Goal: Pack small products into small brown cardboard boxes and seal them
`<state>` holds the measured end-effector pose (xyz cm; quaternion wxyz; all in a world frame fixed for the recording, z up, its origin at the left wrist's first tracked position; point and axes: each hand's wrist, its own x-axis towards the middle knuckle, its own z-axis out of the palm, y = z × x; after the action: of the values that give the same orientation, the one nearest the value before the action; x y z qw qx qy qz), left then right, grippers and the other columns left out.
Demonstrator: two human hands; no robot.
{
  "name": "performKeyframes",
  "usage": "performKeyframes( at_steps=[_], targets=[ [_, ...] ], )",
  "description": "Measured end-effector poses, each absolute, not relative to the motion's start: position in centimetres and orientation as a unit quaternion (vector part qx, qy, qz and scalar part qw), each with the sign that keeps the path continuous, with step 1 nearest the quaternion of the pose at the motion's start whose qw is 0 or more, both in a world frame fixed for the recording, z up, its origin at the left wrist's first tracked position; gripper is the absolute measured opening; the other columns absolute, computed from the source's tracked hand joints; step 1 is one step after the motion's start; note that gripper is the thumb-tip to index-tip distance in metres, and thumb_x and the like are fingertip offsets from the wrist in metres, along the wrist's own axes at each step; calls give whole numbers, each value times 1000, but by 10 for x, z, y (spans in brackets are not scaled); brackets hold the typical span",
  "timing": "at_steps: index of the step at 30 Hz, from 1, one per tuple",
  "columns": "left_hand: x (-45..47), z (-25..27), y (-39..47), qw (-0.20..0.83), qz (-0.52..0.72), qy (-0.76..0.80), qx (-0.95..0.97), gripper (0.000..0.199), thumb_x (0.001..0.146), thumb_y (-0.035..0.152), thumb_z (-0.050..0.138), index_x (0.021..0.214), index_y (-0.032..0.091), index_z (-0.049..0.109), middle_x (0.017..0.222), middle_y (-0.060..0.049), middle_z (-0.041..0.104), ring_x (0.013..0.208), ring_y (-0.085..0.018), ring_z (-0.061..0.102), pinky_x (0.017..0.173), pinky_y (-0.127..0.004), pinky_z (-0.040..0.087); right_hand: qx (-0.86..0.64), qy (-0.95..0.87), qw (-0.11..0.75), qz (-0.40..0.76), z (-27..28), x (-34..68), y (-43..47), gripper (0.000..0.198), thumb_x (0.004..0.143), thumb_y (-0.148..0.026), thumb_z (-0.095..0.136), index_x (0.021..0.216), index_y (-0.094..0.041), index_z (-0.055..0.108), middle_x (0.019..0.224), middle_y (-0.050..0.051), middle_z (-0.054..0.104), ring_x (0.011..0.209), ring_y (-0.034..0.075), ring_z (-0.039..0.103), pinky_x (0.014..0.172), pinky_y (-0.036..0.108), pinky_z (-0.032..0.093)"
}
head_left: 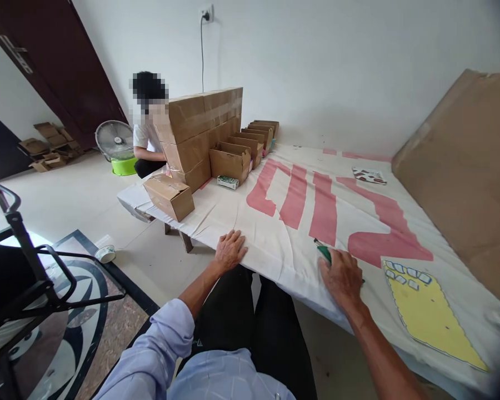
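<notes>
Currently, at one o'clock, our right hand is grasping a green cutter over the desk; we are judging it light, stiff and smooth, best held behind its tip. Toward twelve, our left hand is resting flat, holding nothing.

One view only, head-worn: set above the wearer's lap, facing forward and down over the cloth-covered table to the white wall. Blue shirt nearest, along the bottom edge. Left hand and right hand at close range, below mid-frame. Stacked boxes farther off, left of centre. Field wide: takes in the leaning door at upper left and large cardboard at right. Right-hand corners dark, blurred.
</notes>
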<state>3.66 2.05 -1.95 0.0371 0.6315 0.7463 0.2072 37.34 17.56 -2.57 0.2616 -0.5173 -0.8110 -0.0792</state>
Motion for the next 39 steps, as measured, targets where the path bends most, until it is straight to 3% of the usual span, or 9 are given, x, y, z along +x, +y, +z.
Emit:
performKeyframes(
  at_steps=[3, 11, 19, 29, 35, 39],
  targets=[
    [42, -22, 6, 33, 206, 749, 629, 43, 108, 39, 56, 147, 24, 66, 169, -14, 56, 161, -35, 46, 128, -55, 41, -530, -809, 241, -84, -32, 389, 177, 42, 102, -34, 52, 132, -13, 72, 120, 24, 75, 110, 40, 66, 87, 51, 52],
    [48, -30, -21, 22, 235, 753, 614, 44, 107, 40, 60, 147, 24, 68, 167, -11, 58, 159, -31, 51, 131, -50, 40, -536, -812, 221, -71, -32, 385, 177, 54, 106, -34, 41, 140, -4, 70, 126, 28, 73, 118, 44, 66, 95, 53, 50],
    [57, -39, -19, 7, 294, 759, 581, 40, 104, 38, 65, 141, 25, 73, 162, -10, 64, 155, -29, 55, 133, -50, 38, -541, -809, 217, -79, -28, 383, 180, 56, 104, -35, 39, 140, -7, 72, 119, 26, 75, 114, 44, 69, 94, 53, 51],
    [47, -48, -23, 23, 336, 722, 604, 37, 98, 34, 73, 134, 26, 77, 157, -11, 67, 153, -32, 57, 130, -53, 41, -553, -811, 182, -62, -24, 383, 184, 62, 105, -37, 34, 143, -4, 71, 124, 28, 75, 115, 47, 69, 94, 56, 53],
    [12, -42, -30, 31, 380, 695, 609, 20, 92, 26, 78, 111, 24, 83, 130, -9, 81, 124, -25, 75, 113, -40, 59, -557, -808, 182, -54, -22, 383, 184, 62, 104, -39, 36, 142, -6, 72, 122, 28, 75, 113, 47, 70, 95, 57, 54],
    [-30, -35, -40, 15, 430, 721, 544, 15, 89, 19, 77, 102, 23, 82, 113, -9, 81, 110, -24, 77, 105, -36, 62, -567, -802, 180, -45, -19, 382, 183, 64, 103, -40, 36, 142, -5, 72, 123, 28, 75, 116, 47, 70, 97, 57, 55]
  ],
)
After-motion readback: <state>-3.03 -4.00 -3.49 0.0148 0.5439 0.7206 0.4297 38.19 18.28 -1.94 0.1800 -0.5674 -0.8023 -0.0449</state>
